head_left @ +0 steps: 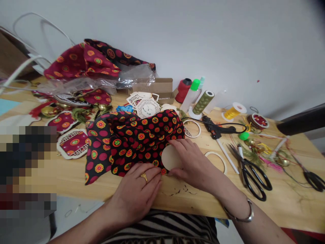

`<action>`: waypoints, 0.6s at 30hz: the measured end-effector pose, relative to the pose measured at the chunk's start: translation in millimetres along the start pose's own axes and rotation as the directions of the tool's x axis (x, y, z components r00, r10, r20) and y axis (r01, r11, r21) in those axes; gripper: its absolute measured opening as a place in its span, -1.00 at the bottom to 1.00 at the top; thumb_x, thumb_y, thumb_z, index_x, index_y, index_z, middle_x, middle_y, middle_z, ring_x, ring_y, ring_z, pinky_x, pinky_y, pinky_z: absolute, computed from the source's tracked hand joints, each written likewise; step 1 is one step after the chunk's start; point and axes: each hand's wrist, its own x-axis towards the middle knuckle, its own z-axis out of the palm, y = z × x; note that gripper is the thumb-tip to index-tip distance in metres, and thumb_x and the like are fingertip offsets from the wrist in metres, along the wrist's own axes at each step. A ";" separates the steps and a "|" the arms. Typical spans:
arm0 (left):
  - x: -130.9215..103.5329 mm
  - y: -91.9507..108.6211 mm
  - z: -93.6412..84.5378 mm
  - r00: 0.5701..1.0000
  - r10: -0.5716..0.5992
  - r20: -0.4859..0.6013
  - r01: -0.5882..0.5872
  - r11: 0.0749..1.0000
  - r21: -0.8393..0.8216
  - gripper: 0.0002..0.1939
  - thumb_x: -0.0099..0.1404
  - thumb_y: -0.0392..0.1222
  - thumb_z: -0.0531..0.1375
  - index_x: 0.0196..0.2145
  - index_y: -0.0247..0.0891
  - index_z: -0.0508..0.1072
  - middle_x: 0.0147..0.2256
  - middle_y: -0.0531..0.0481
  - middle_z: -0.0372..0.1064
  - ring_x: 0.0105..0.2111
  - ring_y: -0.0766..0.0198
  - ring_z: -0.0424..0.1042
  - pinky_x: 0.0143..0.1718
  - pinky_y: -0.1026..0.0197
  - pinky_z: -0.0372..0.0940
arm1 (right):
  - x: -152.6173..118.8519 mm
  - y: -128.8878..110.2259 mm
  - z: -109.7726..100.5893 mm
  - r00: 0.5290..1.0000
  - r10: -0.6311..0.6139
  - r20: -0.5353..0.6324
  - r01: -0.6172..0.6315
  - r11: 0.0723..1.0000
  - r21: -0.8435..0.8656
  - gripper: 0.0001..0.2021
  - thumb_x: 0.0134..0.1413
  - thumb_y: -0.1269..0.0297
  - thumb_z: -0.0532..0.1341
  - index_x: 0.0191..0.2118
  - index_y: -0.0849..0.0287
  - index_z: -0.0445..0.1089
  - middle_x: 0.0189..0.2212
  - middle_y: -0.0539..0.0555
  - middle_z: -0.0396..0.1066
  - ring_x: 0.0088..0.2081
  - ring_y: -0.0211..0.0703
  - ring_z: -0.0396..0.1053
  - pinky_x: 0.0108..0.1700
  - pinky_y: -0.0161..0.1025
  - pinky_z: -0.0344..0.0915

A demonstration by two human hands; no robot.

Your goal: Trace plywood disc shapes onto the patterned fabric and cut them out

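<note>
A black cloth [137,135] printed with red, orange and green flower rounds lies bunched on the wooden table in front of me. My left hand [142,183], with a ring on one finger, rests flat on the cloth's near edge, its fingers stretched out and nothing visible in it. Between the fingers and thumb of my right hand [190,161] is a pale, plain round disc [171,158], laid against the cloth's near right corner. The right fingers partly cover the disc's edge. Just right of this hand lies a thin wooden ring [218,161].
Black-handled scissors [250,173], a glue gun [215,128] with a white glue stick [227,156], and a yellow thread spool [233,111] lie to the right. Behind the cloth stand a green thread cone [204,102] and cardboard box [162,89]. Decorated wooden plaques [73,144] lie left.
</note>
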 end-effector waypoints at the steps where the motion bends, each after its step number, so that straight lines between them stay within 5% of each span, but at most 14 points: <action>1: 0.5 0.1 -0.4 1.000 0.002 -0.001 -0.002 1.000 0.003 -0.81 0.26 -0.38 0.10 -0.29 -0.38 0.53 -0.29 -0.10 0.56 -0.27 0.14 0.44 -0.27 0.08 0.39 | 0.4 0.0 0.4 1.000 0.005 0.003 -0.005 1.000 -0.002 -0.27 -0.10 0.27 0.39 0.19 0.29 0.12 0.09 0.25 0.25 0.11 0.12 0.15 0.14 0.09 0.17; 6: 0.1 -0.9 0.6 1.000 0.000 -0.005 0.000 1.000 0.006 -0.81 0.27 -0.37 0.09 -0.29 -0.37 0.53 -0.29 -0.09 0.56 -0.27 0.14 0.45 -0.26 0.08 0.40 | -0.8 3.7 -2.1 1.000 -0.006 0.003 0.006 0.999 0.041 -0.20 -0.12 0.19 0.41 0.22 0.29 0.09 0.12 0.26 0.24 0.15 0.12 0.14 0.18 0.09 0.15; 10: -3.1 -2.6 2.3 1.000 0.008 0.001 -0.008 1.000 0.005 -0.81 0.27 -0.37 0.11 -0.27 -0.36 0.52 -0.27 -0.10 0.56 -0.25 0.13 0.45 -0.26 0.06 0.41 | -12.1 13.5 -16.8 0.987 -0.009 -0.160 0.032 0.990 0.138 -0.35 0.05 0.21 0.31 0.22 0.15 0.08 0.16 0.21 0.22 0.18 0.03 0.16 0.18 0.04 0.17; 14: -2.9 -2.3 -1.5 1.000 0.011 -0.018 -0.011 1.000 0.009 -0.80 0.28 -0.39 0.09 -0.22 -0.38 0.50 -0.24 -0.14 0.56 -0.21 0.15 0.46 -0.18 0.07 0.43 | -36.1 25.3 -28.1 0.903 0.129 -0.409 -0.056 0.981 0.186 -0.68 0.19 0.31 0.16 0.07 0.12 0.27 -0.07 0.15 0.43 -0.06 -0.05 0.39 -0.03 -0.07 0.35; 18: 6.2 -2.0 -5.1 0.998 0.061 0.006 -0.061 0.997 0.040 -0.69 0.25 -0.49 0.04 -0.08 -0.41 0.43 -0.06 -0.24 0.48 0.00 0.15 0.40 0.01 0.09 0.38 | -63.1 30.4 -24.5 0.836 0.228 -0.499 -0.139 0.968 0.208 -0.89 0.19 0.33 0.14 -0.22 0.13 0.41 -0.34 0.06 0.49 -0.30 -0.14 0.44 -0.23 -0.20 0.37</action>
